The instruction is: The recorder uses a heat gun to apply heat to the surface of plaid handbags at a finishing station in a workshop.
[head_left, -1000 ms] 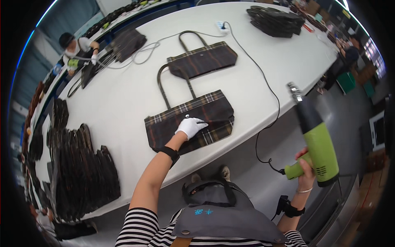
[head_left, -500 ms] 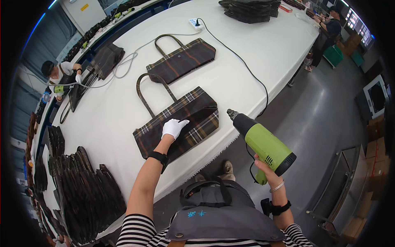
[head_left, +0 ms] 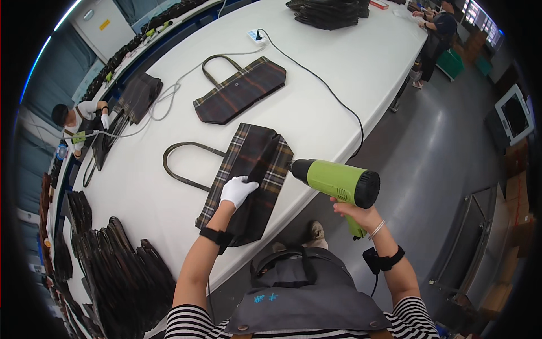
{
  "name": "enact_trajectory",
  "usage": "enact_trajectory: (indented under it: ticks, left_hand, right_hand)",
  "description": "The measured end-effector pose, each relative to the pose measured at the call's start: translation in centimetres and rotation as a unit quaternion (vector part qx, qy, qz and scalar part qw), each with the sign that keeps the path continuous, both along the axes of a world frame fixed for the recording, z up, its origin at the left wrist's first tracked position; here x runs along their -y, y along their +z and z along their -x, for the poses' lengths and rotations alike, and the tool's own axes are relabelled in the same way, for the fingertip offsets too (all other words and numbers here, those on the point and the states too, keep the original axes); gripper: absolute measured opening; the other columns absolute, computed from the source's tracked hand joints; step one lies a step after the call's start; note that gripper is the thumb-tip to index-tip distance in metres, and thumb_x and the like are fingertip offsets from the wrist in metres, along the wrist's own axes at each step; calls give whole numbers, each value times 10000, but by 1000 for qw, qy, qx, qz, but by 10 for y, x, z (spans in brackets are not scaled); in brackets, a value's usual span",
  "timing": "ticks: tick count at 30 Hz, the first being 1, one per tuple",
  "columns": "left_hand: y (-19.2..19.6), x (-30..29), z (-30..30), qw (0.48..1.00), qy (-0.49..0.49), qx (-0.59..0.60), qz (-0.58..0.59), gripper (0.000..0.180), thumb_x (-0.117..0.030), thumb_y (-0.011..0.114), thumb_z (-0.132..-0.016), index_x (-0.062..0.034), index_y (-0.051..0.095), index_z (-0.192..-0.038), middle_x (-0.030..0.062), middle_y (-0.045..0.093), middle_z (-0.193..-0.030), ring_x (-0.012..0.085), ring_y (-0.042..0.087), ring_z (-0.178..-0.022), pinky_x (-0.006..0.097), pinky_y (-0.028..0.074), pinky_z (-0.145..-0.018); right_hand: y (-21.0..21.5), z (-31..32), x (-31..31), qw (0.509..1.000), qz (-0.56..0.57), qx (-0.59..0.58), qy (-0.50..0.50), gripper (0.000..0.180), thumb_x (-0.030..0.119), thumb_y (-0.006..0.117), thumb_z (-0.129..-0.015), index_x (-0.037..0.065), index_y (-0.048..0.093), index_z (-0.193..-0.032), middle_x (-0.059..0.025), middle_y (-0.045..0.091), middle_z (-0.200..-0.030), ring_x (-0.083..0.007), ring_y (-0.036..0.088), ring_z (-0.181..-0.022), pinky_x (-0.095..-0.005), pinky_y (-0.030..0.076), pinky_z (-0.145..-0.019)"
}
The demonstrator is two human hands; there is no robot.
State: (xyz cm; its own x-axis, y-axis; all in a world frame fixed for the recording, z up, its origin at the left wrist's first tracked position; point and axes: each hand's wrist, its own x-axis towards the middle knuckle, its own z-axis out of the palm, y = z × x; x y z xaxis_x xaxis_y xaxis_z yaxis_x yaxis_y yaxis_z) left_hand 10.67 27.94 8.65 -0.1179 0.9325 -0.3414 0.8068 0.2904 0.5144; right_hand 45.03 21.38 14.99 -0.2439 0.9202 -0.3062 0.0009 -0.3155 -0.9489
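Observation:
A dark plaid tote bag (head_left: 266, 195) lies on its side near the table's front edge, its handle looping out to the left. My left hand (head_left: 237, 192), in a white glove, rests on the bag's middle with fingers curled against the fabric; the fingertips are partly hidden. In my right hand (head_left: 361, 216), bare, is the grip of a green and black heat gun (head_left: 333, 179), held level beyond the table edge. Its nozzle points left and meets the bag's right end in view; whether it touches, I cannot tell.
Another plaid tote bag (head_left: 240, 93) lies farther back on the white table (head_left: 316, 107). A black cord runs from a power strip (head_left: 257, 37) along the right side. Bag stacks sit at near left (head_left: 121, 277) and far back (head_left: 327, 12). Two co-workers stand at far left and far right.
The near bag has turned counterclockwise under my left hand, its handle swinging left. The heat gun has moved left and up, its nozzle now at the bag's end.

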Motion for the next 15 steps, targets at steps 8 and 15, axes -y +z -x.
enact_trajectory:
  ticks: [8,15]
  left_hand:
    - [21,49,18,993,-21,-102,62,498,-412,590,-783,-32,626,-1102,214,641,-989,321,617,-960,390,466,-851]
    - [39,57,29,990,47,23,127,485,-457,623,-759,-43,673,-1005,172,669,-917,275,643,-883,339,477,-780]
  right_hand:
    - [-1,0,-18,1000,-15,7,-7,308,60,679,-768,36,598,-1064,-46,636,-937,-107,586,-767,-255,482,-627]
    - [-16,4,14,938,-257,226,57,313,142,725,-775,17,607,-1036,-51,648,-920,-147,601,-777,-289,495,-696]
